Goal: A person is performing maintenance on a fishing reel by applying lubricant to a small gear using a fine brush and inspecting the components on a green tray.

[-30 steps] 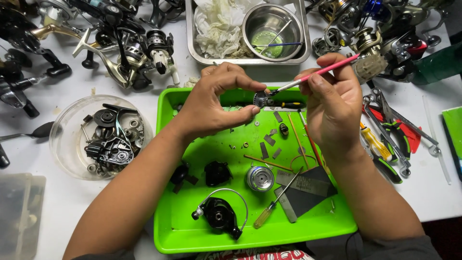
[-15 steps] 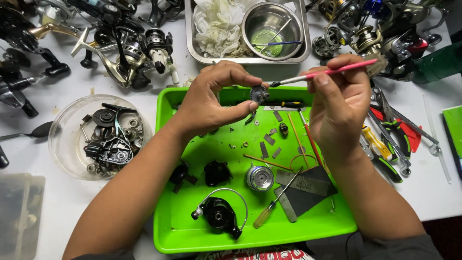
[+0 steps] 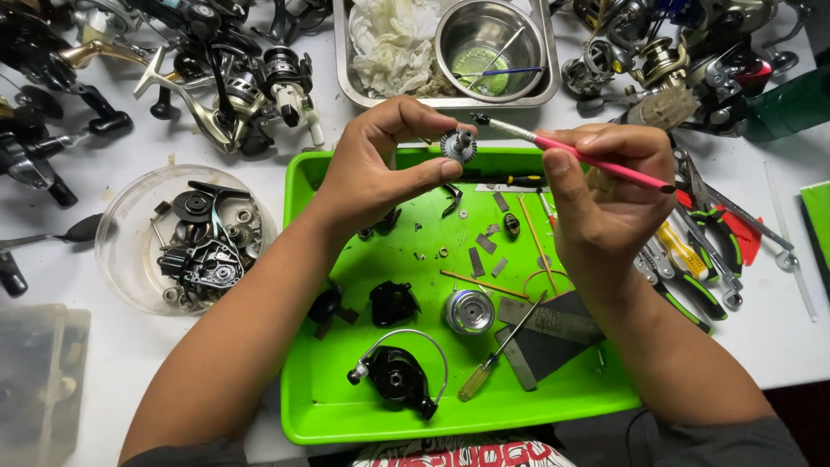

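Note:
My left hand [image 3: 385, 164] pinches a small toothed metal gear [image 3: 458, 145] between thumb and fingers, held above the far edge of the green tray [image 3: 346, 415]. My right hand [image 3: 605, 186] grips a thin pink-handled brush [image 3: 596, 158], whose dark tip rests just beside the top of the gear. Below, the tray holds a silver spool [image 3: 469, 311], a black rotor with a wire bail [image 3: 396, 374], a yellow-handled screwdriver [image 3: 497, 350] and several small loose parts.
A clear round bowl [image 3: 130, 277] of black reel parts sits at the left. A steel tray [image 3: 341, 60] at the back holds white tissue and a metal bowl [image 3: 484, 35]. Fishing reels crowd the back corners. Pliers and cutters [image 3: 700, 242] lie at the right.
Both hands have lifted slightly away from the tray. The gear has turned in my left fingers so its teeth face the camera, and the brush tip has moved to its top.

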